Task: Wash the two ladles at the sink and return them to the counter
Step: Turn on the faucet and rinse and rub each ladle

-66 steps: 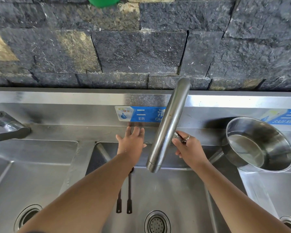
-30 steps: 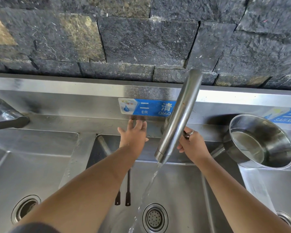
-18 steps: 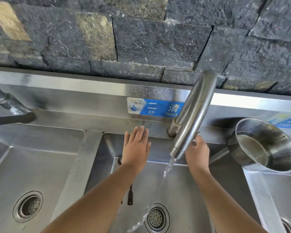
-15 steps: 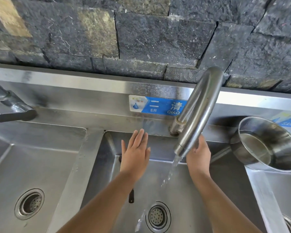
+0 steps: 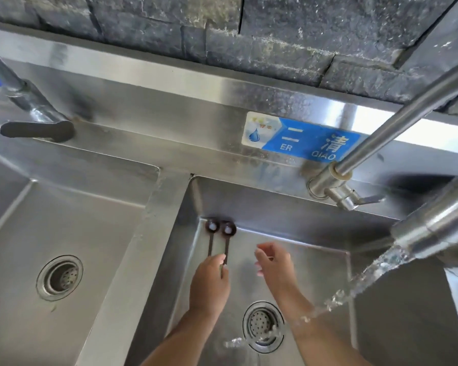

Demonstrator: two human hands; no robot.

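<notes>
Sink [image 5: 275,207]; left hand [image 5: 209,281] grips ladles [image 5: 218,233].

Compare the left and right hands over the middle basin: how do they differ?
The left hand is closed on the ladle handles; the right hand is open and holds nothing. The left is dry of the stream; water crosses the right forearm. Both are low inside the basin.

Blue sticker [image 5: 303,138] on sink backsplash [image 5: 169,112], "二清", "ER QIAO"
</notes>
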